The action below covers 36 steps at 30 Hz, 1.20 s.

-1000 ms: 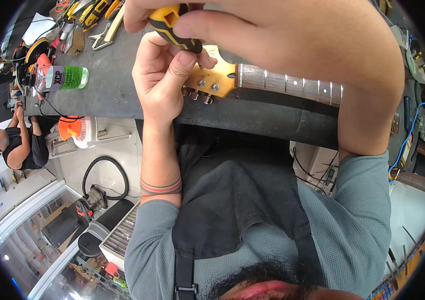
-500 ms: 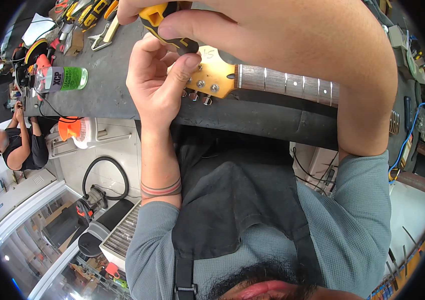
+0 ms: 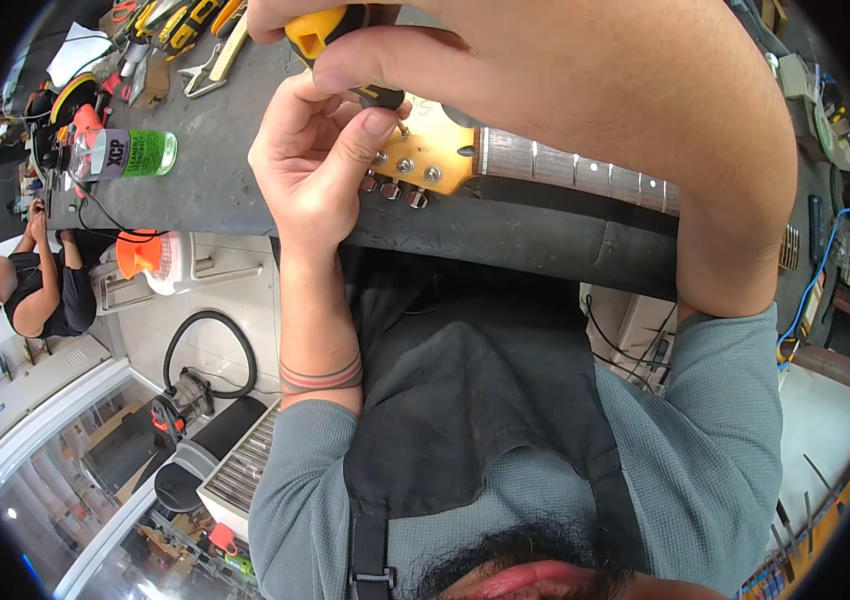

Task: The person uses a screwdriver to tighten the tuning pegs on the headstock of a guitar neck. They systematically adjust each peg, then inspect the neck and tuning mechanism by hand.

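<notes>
A guitar neck lies on the dark bench, its dark fretboard [image 3: 575, 168] running to the right under my right forearm. Its amber headstock [image 3: 435, 150] carries metal bushings, with tuner buttons [image 3: 392, 191] along the near edge. My right hand [image 3: 405, 60] is closed around a yellow and black screwdriver [image 3: 317, 32], held tilted over the headstock. The screwdriver's thin shaft reaches down to the headstock's face. My left hand [image 3: 315, 160] is closed at the headstock's end, thumb and forefinger around the screwdriver's black nose. Its other fingers are curled and partly hidden.
A bottle of green liquid [image 3: 130, 155] stands at left on the bench [image 3: 215, 190], near a polisher [image 3: 80, 105]. Hand tools [image 3: 180, 25] and a spring clamp [image 3: 210, 75] lie at far left. Another person [image 3: 40, 285] sits at far left. A blue cable [image 3: 825, 245] hangs at right.
My right hand has turned slightly with the screwdriver, and the shaft's tip now shows on the headstock. The headstock has shifted a little to the right.
</notes>
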Tool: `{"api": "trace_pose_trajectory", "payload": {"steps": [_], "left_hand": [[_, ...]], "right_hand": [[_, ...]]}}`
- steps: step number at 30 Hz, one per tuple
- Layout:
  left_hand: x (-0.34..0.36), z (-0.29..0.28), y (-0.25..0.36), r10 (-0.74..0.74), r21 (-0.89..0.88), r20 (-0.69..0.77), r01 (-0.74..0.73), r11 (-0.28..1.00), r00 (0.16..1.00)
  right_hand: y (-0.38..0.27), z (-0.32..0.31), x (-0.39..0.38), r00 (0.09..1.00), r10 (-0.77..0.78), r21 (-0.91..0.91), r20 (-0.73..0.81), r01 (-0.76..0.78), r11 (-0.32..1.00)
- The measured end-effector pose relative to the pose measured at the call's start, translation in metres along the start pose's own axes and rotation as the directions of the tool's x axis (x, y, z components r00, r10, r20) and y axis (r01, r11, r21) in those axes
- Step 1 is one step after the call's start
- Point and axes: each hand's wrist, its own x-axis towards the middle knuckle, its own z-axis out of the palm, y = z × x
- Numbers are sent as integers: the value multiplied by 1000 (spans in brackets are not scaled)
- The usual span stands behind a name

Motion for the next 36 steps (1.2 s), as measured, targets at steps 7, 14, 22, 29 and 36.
{"api": "trace_pose_trajectory", "payload": {"steps": [7, 14, 22, 29, 36], "left_hand": [[-2, 0, 3, -8, 28, -2, 8, 1000, 1000], [5, 0, 8, 111, -267, -246, -178, 947, 963], [0, -70, 17, -103, -523, -227, -32, 852, 968], [-10, -84, 2, -252, -552, -317, 38, 833, 914], [-6, -83, 0, -335, -538, -295, 134, 832, 895]], "right_hand": [[1, -7, 1, 1000, 18, -17, -6, -18, 1000], [12, -30, 0, 988, 155, 15, 4, -155, 988], [51, -3, -27, 918, 377, 125, 122, -391, 912], [42, 60, -21, 870, 298, 386, 392, -450, 805], [52, 75, -18, 911, 189, 574, 367, -382, 724]]}}
